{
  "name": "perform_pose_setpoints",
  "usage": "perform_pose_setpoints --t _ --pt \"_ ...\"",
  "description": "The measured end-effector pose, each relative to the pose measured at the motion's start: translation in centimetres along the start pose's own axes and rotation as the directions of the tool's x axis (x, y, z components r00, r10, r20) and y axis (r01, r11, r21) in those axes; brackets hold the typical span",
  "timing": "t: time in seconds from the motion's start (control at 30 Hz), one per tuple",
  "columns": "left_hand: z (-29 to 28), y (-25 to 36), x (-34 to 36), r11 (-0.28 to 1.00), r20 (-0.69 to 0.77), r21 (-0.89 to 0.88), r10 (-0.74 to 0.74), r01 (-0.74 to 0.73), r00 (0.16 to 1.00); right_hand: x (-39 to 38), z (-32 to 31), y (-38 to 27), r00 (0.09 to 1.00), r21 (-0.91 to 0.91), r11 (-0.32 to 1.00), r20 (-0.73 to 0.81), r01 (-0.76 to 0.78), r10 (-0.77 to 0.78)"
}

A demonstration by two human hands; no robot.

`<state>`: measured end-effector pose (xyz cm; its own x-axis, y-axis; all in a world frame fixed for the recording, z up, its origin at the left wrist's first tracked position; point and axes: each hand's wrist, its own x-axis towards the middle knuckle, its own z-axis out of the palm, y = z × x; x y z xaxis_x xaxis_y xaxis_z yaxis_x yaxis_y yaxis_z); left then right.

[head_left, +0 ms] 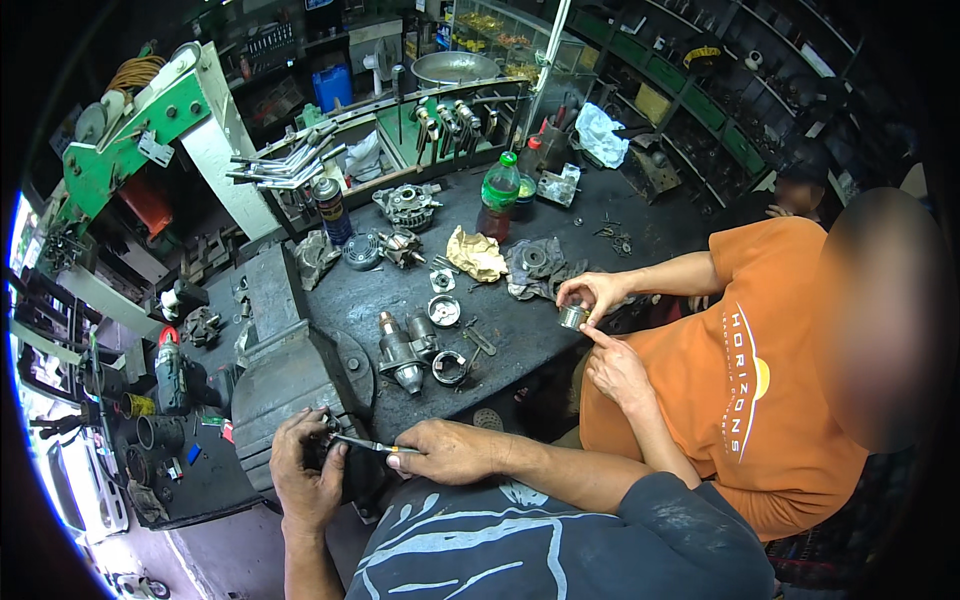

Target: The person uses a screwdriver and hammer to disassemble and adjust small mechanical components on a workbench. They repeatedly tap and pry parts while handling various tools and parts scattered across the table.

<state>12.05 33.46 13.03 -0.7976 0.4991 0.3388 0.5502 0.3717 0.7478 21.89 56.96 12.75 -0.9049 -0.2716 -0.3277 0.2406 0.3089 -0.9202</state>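
My left hand (306,462) is closed around a small dark part (329,424), mostly covered by the fingers, beside the near end of a large dark bench vise (285,365). From the right, my right hand (432,450) grips a slim, pen-like metal tool (368,443) with a yellowish band. Its tip reaches the part in my left hand; whether it touches cannot be made out. On the bench beyond lie a starter motor (400,350), a round metal cap (443,310) and an open ring-shaped part (449,368).
At right, a co-worker in an orange shirt (700,340) holds a short metal cylinder (573,317). An alternator (407,205), spray can (331,210), green-topped bottle (498,195) and crumpled rags (476,255) stand farther back. A green frame (140,150) rises at left.
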Motion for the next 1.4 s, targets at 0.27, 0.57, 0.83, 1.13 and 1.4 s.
perform_pose_setpoints --t 0.27,0.57,0.83,1.13,1.4 --pt "-0.4 -1.0 -0.1 0.999 0.005 0.031 0.039 -0.039 0.999 -0.3 0.1 -1.0 1.0 -0.006 1.0 -0.007 -0.009 0.009" --pt "-0.3 -1.7 -0.3 0.999 -0.017 0.025 0.032 -0.032 0.999 -0.1 0.0 -0.8 0.998 -0.086 0.996 0.047 -0.037 0.041" --pt "-0.1 -1.6 -0.1 1.0 -0.001 0.016 0.01 -0.01 1.0 0.1 0.0 -0.8 0.999 -0.04 0.999 0.045 -0.029 0.031" --pt "-0.9 -1.2 0.3 0.998 0.035 0.038 0.044 -0.045 0.998 0.1 0.7 -1.2 1.0 -0.103 0.994 -0.023 -0.018 0.016" --pt "-1.0 -1.0 0.2 0.997 0.026 0.046 0.066 -0.067 0.998 0.2 0.4 -1.5 0.999 -0.092 0.995 0.014 -0.041 0.042"
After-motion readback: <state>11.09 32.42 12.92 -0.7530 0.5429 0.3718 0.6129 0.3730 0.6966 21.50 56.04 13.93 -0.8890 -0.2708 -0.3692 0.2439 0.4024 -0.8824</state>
